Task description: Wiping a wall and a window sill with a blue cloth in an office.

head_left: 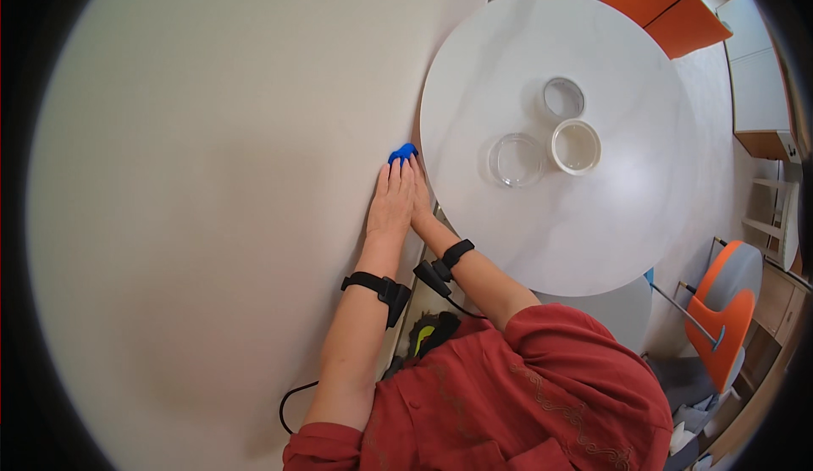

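Observation:
A small, crumpled blue lump [402, 153] sits against the pale wall beside the round table's edge. It looks soft, like a cloth or dough, but I cannot tell which. My left hand [392, 204] presses on it with the fingers stretched forward and held together, the tips on the blue lump. Close alongside, my right hand [420, 196] reaches to the same lump, its fingers partly hidden behind the left hand. Both hands lie between the wall and the table rim, and each forearm wears a black strap with a small device.
The round white table [474, 242] stands just right of my hands. On it are a clear round container [516, 185], a cream-rimmed tub [577, 171] and a clear ring-shaped piece [564, 115]. Orange chairs [721, 318] stand at the right and far right. The wall [203, 217] fills the left side.

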Motion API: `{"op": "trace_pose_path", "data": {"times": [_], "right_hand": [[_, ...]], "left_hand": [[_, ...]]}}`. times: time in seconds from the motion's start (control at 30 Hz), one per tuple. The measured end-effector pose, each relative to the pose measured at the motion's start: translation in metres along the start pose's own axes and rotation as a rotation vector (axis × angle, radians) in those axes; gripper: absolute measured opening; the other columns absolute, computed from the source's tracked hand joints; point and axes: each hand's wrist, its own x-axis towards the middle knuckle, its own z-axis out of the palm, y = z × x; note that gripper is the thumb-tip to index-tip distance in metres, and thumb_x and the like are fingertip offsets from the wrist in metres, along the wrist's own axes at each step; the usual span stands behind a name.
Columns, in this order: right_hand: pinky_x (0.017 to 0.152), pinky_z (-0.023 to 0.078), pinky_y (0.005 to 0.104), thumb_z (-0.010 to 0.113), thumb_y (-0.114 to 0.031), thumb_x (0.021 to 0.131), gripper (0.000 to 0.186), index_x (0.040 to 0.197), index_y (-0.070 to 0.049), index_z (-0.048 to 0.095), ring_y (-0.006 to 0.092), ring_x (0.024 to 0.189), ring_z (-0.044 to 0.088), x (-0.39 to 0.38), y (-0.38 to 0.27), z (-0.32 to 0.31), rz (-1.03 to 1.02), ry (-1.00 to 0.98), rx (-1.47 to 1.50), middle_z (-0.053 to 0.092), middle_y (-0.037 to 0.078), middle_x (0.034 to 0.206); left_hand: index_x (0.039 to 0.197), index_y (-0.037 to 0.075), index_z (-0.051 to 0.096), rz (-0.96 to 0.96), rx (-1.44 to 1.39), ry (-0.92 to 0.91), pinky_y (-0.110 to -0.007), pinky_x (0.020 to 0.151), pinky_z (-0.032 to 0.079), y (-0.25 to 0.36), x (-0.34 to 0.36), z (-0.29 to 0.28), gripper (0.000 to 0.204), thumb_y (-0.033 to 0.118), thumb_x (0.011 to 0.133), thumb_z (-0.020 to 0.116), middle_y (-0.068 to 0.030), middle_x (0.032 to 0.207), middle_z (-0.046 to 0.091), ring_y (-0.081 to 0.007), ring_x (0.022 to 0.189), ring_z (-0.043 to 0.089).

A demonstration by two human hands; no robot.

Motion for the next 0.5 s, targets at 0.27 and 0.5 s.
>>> {"op": "trace_pose_path", "data": {"times": [0.27,0.5], "right_hand": [[0.111,0.027,0.0354,0.052,-0.034,0.092,0.065,0.143,-0.003,0.027,0.0301,0.137,0.029,-0.016,-0.006,0.051,-0.016,-0.146,0.463,0.031,0.022,0.145],[0.111,0.028,0.0355,0.053,-0.035,0.091,0.066,0.143,-0.003,0.027,0.0304,0.136,0.029,-0.054,-0.039,0.076,-0.021,-0.084,0.576,0.031,0.022,0.145]], "left_hand": [[0.131,0.001,0.049,0.036,0.021,-0.062,-0.044,0.113,0.02,0.018,-0.012,0.029,0.047,0.022,0.089,0.048,-0.0108,0.133,0.048,-0.0289,0.13,0.036],[0.118,0.005,0.061,0.107,0.001,-0.187,-0.044,0.112,0.019,0.029,-0.063,0.097,0.036,0.022,0.089,0.048,-0.01,0.123,0.056,-0.0288,0.122,0.042]]}}
